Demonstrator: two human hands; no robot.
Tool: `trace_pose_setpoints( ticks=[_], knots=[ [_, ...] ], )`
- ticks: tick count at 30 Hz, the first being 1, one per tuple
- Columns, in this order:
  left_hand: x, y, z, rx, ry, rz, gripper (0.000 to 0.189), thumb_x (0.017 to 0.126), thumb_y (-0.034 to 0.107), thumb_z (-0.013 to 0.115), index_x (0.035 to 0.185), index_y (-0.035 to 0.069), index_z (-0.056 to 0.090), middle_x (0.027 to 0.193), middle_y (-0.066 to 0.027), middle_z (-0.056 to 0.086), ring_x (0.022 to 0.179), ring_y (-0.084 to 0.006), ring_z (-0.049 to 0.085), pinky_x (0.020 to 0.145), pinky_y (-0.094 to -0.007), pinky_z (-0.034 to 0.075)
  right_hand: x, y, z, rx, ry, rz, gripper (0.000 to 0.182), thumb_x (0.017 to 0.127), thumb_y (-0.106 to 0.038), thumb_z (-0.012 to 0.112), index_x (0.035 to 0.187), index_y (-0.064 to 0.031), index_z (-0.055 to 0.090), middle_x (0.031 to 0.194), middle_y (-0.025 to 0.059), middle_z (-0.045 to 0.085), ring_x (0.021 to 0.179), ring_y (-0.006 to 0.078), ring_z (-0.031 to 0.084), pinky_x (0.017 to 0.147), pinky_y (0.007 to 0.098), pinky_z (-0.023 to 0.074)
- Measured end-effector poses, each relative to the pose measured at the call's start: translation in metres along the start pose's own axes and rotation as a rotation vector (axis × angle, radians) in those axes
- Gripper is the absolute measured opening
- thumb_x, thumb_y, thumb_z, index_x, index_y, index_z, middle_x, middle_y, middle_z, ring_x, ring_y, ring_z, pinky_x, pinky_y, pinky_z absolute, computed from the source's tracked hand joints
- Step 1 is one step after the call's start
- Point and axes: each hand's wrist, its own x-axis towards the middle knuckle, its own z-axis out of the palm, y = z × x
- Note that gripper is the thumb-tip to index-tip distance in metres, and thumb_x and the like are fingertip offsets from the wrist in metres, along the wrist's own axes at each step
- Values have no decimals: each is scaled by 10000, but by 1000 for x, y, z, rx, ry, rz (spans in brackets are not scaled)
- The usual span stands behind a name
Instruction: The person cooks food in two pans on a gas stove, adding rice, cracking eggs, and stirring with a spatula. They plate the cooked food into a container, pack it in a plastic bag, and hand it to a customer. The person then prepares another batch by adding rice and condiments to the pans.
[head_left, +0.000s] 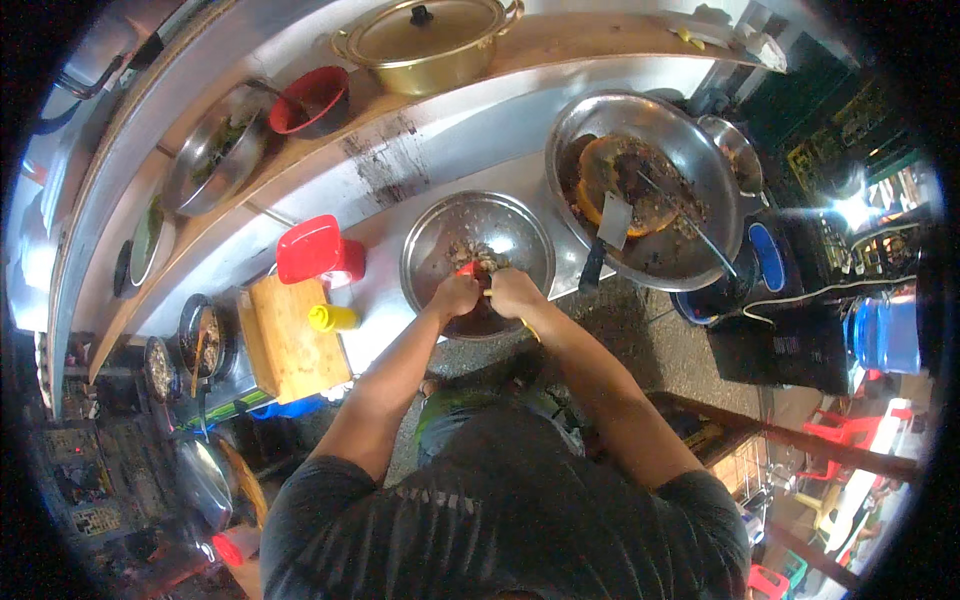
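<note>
A wide stainless steel bowl (431, 236) sits on the counter in front of me, with chopped, brownish food pieces (480, 257) at its middle. Both of my hands are over the bowl, close together. My left hand (456, 294) is closed around a small red object (469, 268), mostly covered by the fingers. In my right hand (517, 292) is a thin yellow-handled utensil (531, 328); its yellow end shows below the fist. The working end of that utensil is hidden, and I cannot tell whether it touches the red object.
To the right, a large metal basin (675, 127) holds a round chopping block (600, 169), a cleaver (615, 221) and a metal rod (694, 229). On the left are a red container (307, 247), a yellow squeeze bottle (332, 318) and a wooden box (296, 345). A shelf (570, 41) carries a lidded pot (427, 45).
</note>
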Motion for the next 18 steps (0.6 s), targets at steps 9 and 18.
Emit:
trace_pose_setpoints(
  ticks=[9, 18],
  knots=[
    [-45, -15, -14, -446, 330, -149, 301, 994, 256, 471, 973, 0, 629, 1023, -211, 711, 867, -322, 725, 678, -506, 558, -57, 10, -107, -133, 166, 37, 206, 817, -129, 592, 908, 10, 714, 944, 241, 706, 921, 404, 694, 805, 493, 560],
    [27, 7, 15, -263, 216, -243, 333, 975, 246, 421, 1075, 38, 662, 1071, -248, 685, 983, -448, 669, 839, -533, 541, 44, 12, -24, -169, 23, -50, 206, 783, -141, 638, 876, 30, 707, 927, 267, 696, 907, 393, 697, 788, 499, 540]
  ],
)
